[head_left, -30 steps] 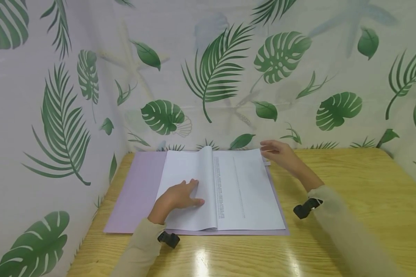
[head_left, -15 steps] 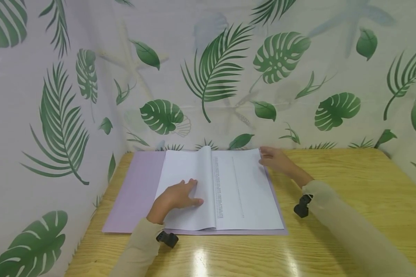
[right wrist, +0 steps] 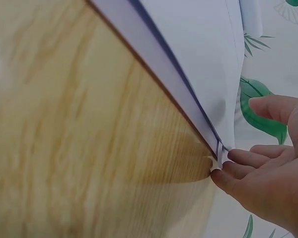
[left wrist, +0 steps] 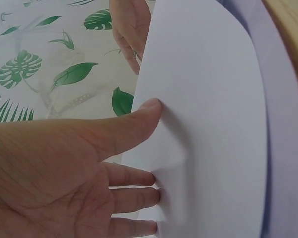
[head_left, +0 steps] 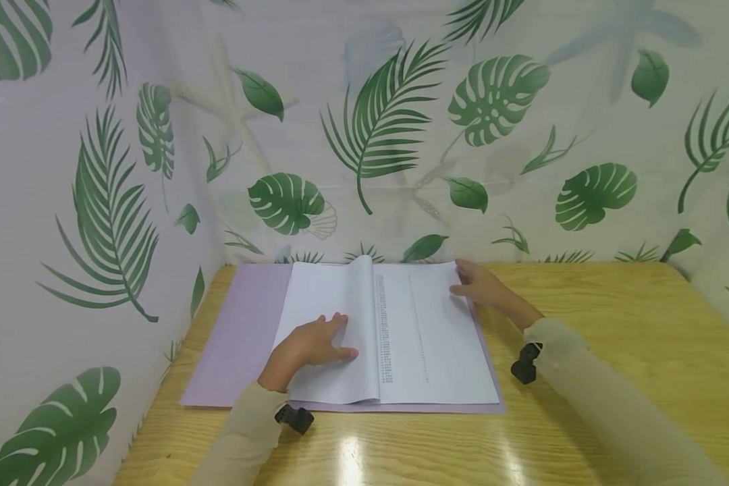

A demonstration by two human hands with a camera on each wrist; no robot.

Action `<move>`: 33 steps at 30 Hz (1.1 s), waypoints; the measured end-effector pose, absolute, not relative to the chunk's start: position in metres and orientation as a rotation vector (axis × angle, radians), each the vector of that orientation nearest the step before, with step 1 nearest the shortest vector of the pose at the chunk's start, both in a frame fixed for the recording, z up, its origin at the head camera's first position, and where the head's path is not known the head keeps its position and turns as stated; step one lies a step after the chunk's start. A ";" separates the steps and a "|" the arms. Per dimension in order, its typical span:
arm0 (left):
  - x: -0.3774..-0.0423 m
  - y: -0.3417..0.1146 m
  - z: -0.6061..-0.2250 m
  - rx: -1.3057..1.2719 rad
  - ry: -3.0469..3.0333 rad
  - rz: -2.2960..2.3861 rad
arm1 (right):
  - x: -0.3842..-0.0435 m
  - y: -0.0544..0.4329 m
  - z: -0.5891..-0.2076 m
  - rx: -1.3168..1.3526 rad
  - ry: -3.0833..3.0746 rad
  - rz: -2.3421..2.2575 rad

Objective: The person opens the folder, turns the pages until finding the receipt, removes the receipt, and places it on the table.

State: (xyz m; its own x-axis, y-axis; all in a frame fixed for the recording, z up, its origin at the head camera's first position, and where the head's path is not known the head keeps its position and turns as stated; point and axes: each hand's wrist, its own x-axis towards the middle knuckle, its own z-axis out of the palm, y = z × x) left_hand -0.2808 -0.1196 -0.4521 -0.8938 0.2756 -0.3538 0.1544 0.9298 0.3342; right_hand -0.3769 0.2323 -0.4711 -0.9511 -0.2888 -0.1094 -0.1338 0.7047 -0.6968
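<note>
Lying open on the table [head_left: 595, 304], the folder [head_left: 243, 324] is bearing the left hand [head_left: 310, 345], fingers extended, on its left page [head_left: 318, 290]; the right hand [head_left: 487, 287], fingers relaxed, is touching the far-right corner [right wrist: 220, 148].

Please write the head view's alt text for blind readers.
A person's left hand touches the left page in an open purple folder; the right hand is at the far outer corner of the printed right page. Wooden table, leafy backdrop.

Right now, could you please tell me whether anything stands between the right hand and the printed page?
Nothing visible blocks the right hand from the printed page; only a small pale tab juts out beside the fingertips.
</note>
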 end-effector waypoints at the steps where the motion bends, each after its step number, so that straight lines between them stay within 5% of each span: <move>1: -0.281 -0.119 -0.452 0.314 2.685 0.419 | -0.377 0.232 -0.471 -0.336 2.701 -1.094; 16: -0.279 -0.119 -0.450 0.321 2.690 0.421 | -0.370 0.233 -0.466 -0.394 2.704 -1.436; 33: -0.281 -0.120 -0.451 0.318 2.688 0.417 | -0.364 0.243 -0.462 -0.352 2.677 -1.323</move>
State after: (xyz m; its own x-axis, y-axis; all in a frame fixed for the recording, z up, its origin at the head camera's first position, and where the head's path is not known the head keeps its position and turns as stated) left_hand -0.2809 -0.1198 -0.4514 -0.8943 0.2782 -0.3505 0.1588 0.9296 0.3326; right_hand -0.3643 0.2430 -0.4617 -0.9635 -0.2671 -0.0174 -0.1484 0.5873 -0.7957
